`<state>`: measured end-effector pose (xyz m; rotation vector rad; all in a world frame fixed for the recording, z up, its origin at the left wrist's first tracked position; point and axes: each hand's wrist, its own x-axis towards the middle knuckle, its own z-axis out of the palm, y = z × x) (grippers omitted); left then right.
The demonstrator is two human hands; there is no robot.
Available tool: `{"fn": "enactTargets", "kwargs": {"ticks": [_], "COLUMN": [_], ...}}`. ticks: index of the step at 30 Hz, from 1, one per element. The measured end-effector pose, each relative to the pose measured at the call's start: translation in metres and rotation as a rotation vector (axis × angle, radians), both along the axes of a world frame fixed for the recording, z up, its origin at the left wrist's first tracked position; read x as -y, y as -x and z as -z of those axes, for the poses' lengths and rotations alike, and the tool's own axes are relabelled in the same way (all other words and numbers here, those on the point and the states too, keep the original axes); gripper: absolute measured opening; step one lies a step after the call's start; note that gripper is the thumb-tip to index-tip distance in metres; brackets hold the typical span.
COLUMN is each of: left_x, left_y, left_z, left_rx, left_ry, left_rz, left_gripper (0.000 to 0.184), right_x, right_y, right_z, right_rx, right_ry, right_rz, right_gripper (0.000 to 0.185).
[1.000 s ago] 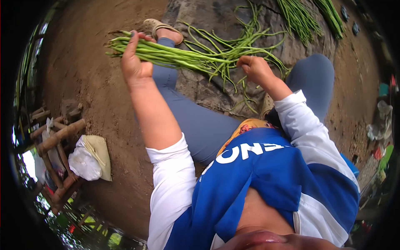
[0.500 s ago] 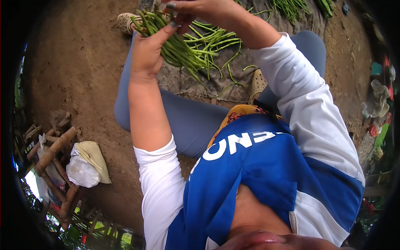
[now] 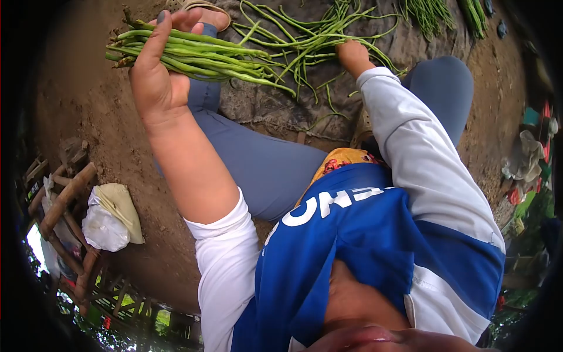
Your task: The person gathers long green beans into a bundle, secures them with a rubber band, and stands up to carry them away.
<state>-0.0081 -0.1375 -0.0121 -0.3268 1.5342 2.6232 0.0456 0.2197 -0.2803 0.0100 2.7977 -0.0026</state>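
My left hand (image 3: 161,76) holds a bundle of green long beans (image 3: 199,54) at the upper left, with the thumb laid across it and the stem ends pointing left. The bean tips trail right toward the loose long beans (image 3: 305,35) spread over a dark ground sheet (image 3: 258,108). Among those loose beans, my right hand (image 3: 353,57) is closed around some at the sheet's middle. Its fingertips are partly hidden by the hand and the beans.
More bundles of green beans (image 3: 427,17) lie at the top right of the sheet. My bent legs (image 3: 264,149) frame the work area. Left are a wooden frame (image 3: 67,196) and a pale sack with white plastic (image 3: 114,217). Plastic bags (image 3: 525,155) lie far right.
My hands were together at the bundle and are now apart. The left has moved left with the bundle, turning it sideways; the right has come down onto the loose beans.
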Motion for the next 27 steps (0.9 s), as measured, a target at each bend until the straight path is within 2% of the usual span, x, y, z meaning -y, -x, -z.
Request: {"fn": "enactTargets", "kwargs": {"ticks": [4,6,7,10,11,12,17,18,20,25,27], "left_x": [0.005,0.016,0.020,0.027,0.030,0.033,0.030,0.029,0.028,0.028,0.026], "left_y": [-0.003,-0.005,-0.005,-0.006,-0.007,-0.008,-0.008,-0.007,-0.004,0.001,0.000], "left_z": [-0.010,-0.010,-0.011,-0.013,-0.013,-0.012,-0.017,-0.017,-0.017,-0.013,-0.014], "left_rx": [-0.038,-0.071,-0.112,-0.137,-0.126,-0.112,-0.097,-0.096,-0.099,-0.101,-0.080], "left_ry": [-0.005,-0.055,-0.098,-0.134,-0.128,-0.121,-0.107,-0.118,-0.129,-0.126,-0.128], "left_rz": [-0.007,-0.059,-0.067,-0.126,-0.154,-0.186,-0.193,-0.183,-0.172,-0.171,-0.192], "left_gripper": [0.030,0.022,0.021,0.018,0.018,0.017,0.015,0.015,0.015,0.014,0.014], "right_x": [0.000,0.001,-0.007,-0.002,0.017,0.026,0.055,0.062,0.071,0.078,0.067], "right_y": [0.019,0.033,0.035,0.071,0.076,0.085,0.108,0.114,0.100,0.090,0.095], "right_z": [-0.008,-0.025,-0.018,0.008,-0.036,-0.042,-0.018,-0.003,0.007,0.027,0.018], "right_rx": [0.192,0.282,0.180,0.566,0.588,0.479,-0.043,0.018,0.087,0.027,0.043], "right_ry": [-0.031,0.031,0.055,-0.173,-0.147,-0.077,0.309,0.236,0.184,0.138,0.386], "right_rz": [-0.036,-0.026,-0.107,-0.494,-0.435,-0.363,-0.067,-0.088,0.057,0.182,0.232], "right_gripper": [0.026,0.025,0.023,0.021,0.020,0.020,0.019,0.020,0.024,0.025,0.027]}}
